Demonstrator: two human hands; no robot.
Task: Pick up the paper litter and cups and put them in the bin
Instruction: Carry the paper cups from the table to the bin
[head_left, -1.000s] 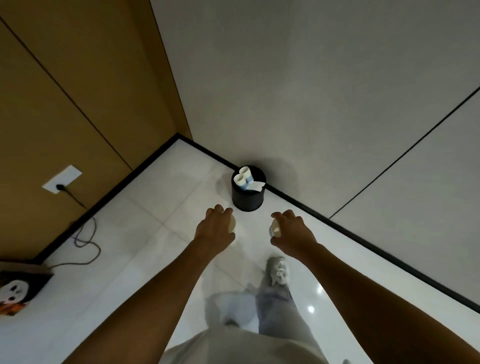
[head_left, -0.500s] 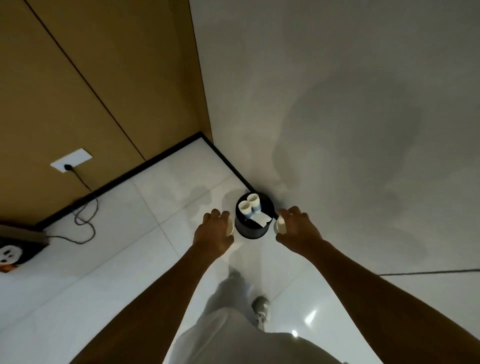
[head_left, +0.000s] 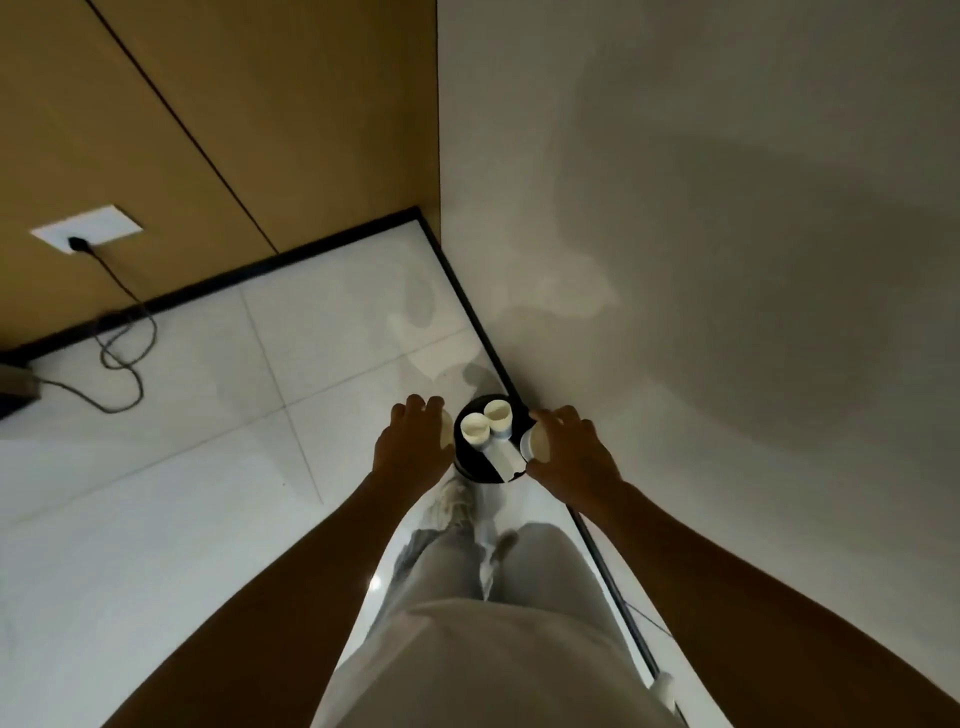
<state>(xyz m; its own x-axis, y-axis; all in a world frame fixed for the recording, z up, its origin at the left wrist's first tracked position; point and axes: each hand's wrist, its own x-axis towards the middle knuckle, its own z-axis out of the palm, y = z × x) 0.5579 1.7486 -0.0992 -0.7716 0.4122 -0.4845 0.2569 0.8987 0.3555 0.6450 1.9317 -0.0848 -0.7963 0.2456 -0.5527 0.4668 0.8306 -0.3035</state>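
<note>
While each grip curls round a smooth paper cup, left hand (head_left: 413, 452) and right hand (head_left: 563, 457) flank the round black bin (head_left: 470, 465).

cup-holding hands (head_left: 413, 451) beside bin (head_left: 470, 464)

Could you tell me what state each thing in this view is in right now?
bin: upright by the wall, open-topped, partly filled.
two cups in the bin: upright, mouths up.
paper scrap: lying in the bin.
right hand: holds a cup at the bin's rim.
left hand: curled round a pale cup, mostly hidden.
plug: in the wall socket.
</note>
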